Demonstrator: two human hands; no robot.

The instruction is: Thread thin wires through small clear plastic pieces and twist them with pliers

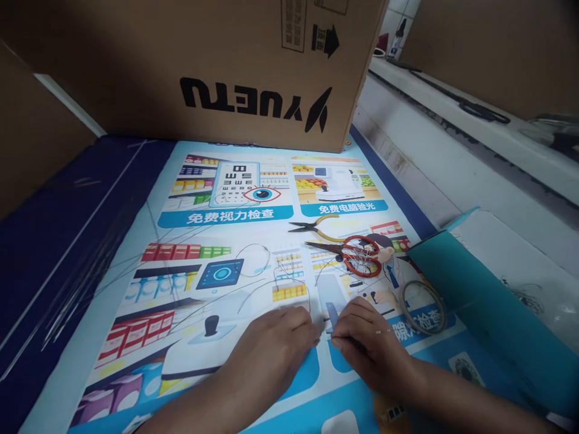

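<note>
On the large brown cardboard box point(203, 42), the black brand name YUETU point(253, 103) stands upside down beside a leaf-like logo point(318, 110), with a solid black arrow sign point(332, 41) pointing right and small framed print point(293, 24) too unclear to read. The blue-and-white illustrated sheet point(199, 361) carries the white captions 免费视力检查 point(230, 216) and 免费电脑验光 point(347, 207), a third, partly hidden caption point(401, 332) ending in 检查, and a pictured eye chart point(235, 181) of E-shaped signs

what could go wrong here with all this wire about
The thin wires beside the left hand might tangle. They could also get lost against the busy printed sheet. The short wire bits at the red-handled scissors might prick the right hand if it reaches there.
</note>
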